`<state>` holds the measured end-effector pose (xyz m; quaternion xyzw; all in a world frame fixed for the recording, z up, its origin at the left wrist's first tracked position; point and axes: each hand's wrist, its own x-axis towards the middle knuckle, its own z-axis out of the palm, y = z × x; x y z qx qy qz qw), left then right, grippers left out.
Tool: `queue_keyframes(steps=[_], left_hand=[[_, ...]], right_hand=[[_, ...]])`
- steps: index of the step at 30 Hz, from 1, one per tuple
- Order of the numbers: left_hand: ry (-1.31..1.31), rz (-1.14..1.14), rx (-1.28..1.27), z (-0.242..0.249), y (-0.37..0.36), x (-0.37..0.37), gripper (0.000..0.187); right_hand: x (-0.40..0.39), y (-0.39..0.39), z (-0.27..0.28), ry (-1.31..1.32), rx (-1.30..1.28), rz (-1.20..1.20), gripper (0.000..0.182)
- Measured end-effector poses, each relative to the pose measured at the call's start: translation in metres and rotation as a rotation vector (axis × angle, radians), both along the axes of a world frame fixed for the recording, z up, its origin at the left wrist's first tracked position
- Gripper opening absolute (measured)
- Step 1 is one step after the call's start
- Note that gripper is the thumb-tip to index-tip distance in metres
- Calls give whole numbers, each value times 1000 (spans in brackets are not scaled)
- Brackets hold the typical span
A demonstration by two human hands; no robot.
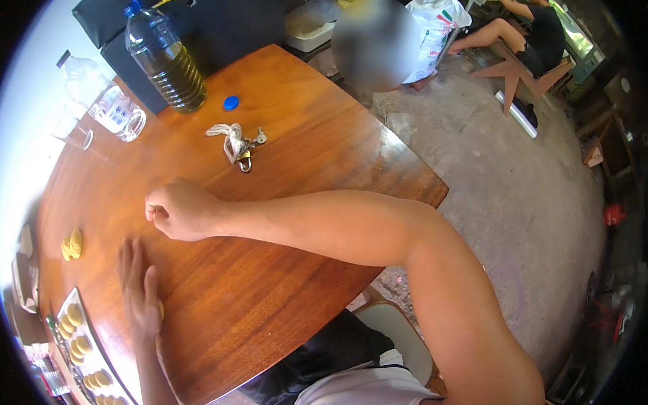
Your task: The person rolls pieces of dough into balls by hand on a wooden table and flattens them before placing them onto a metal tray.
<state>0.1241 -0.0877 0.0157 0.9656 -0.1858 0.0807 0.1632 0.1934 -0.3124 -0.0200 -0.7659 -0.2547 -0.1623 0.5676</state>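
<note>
My left hand lies flat, palm down, on the wooden table, with a bit of yellow dough showing under its edge. My right hand reaches across the table with the fingers curled in a loose fist; what it pinches, if anything, is hidden. A yellow dough lump sits on the table to the left of both hands. A tray with several round yellow dough pieces lies at the near left edge.
An oil bottle without its cap stands at the far side, its blue cap beside it. A clear bottle and a glass stand left. Keys on a cord lie mid-table. A seated person is far right.
</note>
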Motion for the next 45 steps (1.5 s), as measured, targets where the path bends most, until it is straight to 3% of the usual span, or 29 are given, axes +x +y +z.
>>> queue_keyframes(steps=[4,9,11,14,16,19,21,23,24,28,31,33,35,37,40,42,45], left_hand=[[136,-289,-143,10,-38,-46,56],[286,-151,-74,2,32,-146,49],[16,-88,49,-1,61,-147,44],[173,139,-101,-5,61,-89,46],[78,25,-17,0,26,-43,47],[87,-124,-135,1,-23,0,49],[119,-177,-260,-4,-47,-14,49],[134,-331,-120,8,-50,-50,50],[174,-355,-96,14,-42,-71,50],[236,-125,-68,-2,27,-132,52],[130,7,8,6,55,-89,55],[81,78,-48,10,37,-42,54],[-76,-46,-69,-4,8,-4,50],[-31,-180,-174,-9,-29,-2,45],[-43,-321,-138,-2,-35,-50,45],[183,-386,-156,11,-9,-94,49],[174,-238,-89,-4,49,-130,53]], right_hand=[[-1,-1,0,37,42,50,11],[-5,-4,5,36,72,17,8],[-1,1,5,86,56,48,9],[-2,0,8,42,38,53,10],[-1,1,6,12,40,64,11],[4,2,-6,-63,59,41,13],[-1,0,-3,-47,37,42,13],[-2,-4,-4,-73,28,52,14],[-6,-7,1,42,-39,85,14],[-4,-9,10,152,-64,148,14],[-1,-6,12,196,-114,160,15],[-2,-8,14,212,-174,161,15],[0,-7,8,165,-65,143,16],[0,-9,2,129,-47,135,16],[-3,-10,6,149,-37,140,15],[-6,-12,11,202,-76,152,15],[-3,-8,13,190,-109,158,15]])
